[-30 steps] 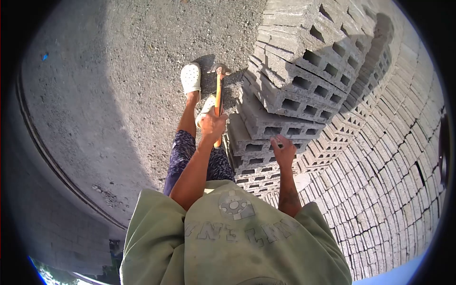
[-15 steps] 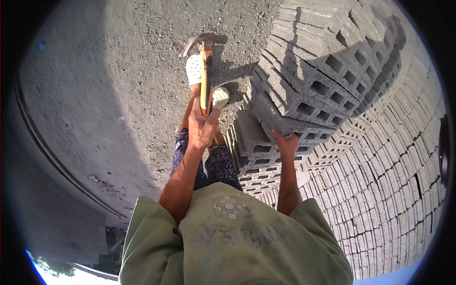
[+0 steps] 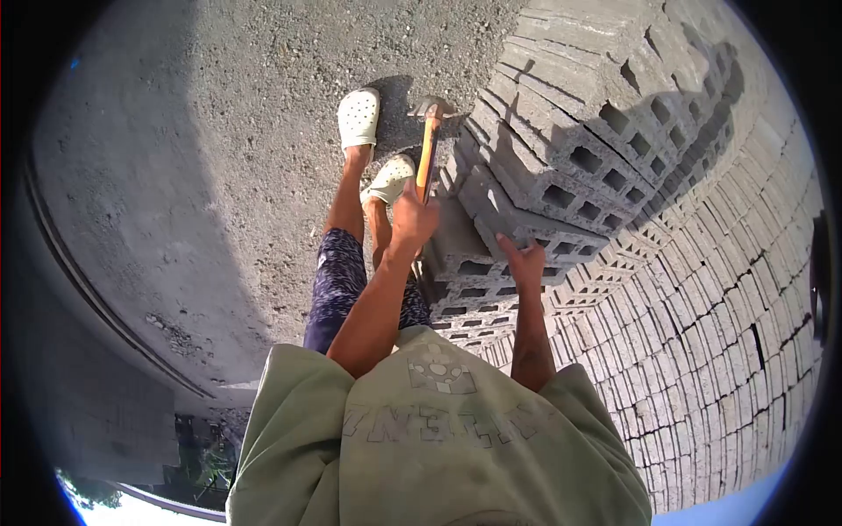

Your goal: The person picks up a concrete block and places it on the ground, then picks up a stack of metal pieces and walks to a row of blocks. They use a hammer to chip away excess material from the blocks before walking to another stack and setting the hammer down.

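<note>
My left hand [image 3: 414, 217] is closed round the orange and dark handle of a claw hammer [image 3: 430, 145]. Its metal head points away from me, above the ground and close to the side of the block stack. At the near corner of the stack, my right hand [image 3: 524, 259] grips the edge of a grey hollow concrete block [image 3: 502, 209], thumb on top and fingers bent over the holed face. That block leans against others behind it. More blocks [image 3: 458, 241] lie beside and under my right hand, their rectangular holes facing right.
A tall stack of hollow blocks [image 3: 570, 114] rises ahead on the right. Beyond it runs a long wall of stacked blocks [image 3: 702, 351]. My feet in pale clogs [image 3: 358, 118] stand on gravelly ground [image 3: 263, 158]. A dark kerb-like line curves along the far left.
My left hand has swung the hammer right and slightly down, bringing its head from above my foot to beside the blocks. My right hand stays on its block.
</note>
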The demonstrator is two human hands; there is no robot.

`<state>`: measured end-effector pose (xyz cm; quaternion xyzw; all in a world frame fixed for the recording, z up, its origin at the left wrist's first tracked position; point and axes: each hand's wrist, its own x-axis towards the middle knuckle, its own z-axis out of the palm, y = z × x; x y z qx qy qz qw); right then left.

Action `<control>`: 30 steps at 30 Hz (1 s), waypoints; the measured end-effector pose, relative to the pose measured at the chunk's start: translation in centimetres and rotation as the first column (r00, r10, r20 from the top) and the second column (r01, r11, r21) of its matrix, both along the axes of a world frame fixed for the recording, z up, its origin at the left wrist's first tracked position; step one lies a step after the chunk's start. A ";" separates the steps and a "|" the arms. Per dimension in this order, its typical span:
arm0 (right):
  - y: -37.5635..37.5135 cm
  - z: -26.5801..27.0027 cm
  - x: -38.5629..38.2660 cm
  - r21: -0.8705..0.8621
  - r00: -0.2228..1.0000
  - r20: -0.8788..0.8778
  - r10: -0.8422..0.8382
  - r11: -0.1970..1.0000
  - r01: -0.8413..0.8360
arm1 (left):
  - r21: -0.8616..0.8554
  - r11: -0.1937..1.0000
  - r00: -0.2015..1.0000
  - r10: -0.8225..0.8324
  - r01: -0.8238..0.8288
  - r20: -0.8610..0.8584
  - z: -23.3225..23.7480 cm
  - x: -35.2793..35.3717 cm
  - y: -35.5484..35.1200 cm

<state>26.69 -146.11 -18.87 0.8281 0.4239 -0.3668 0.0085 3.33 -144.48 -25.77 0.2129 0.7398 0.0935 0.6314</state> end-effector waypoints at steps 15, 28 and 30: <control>10.1 -5.1 -1.6 -0.157 0.881 0.420 0.220 0.973 -0.168 | 0.281 0.198 0.298 0.876 -0.939 0.379 4.0 -16.1 13.6; 7.9 0.4 2.6 -0.001 0.997 -0.006 -0.083 0.997 0.083 | -0.505 0.663 0.571 0.742 -0.552 0.351 -0.2 -10.1 2.3; 9.4 0.7 1.7 -0.052 0.993 0.033 -0.110 0.992 0.111 | -0.500 0.587 0.528 0.804 -0.637 0.273 1.5 -12.2 3.6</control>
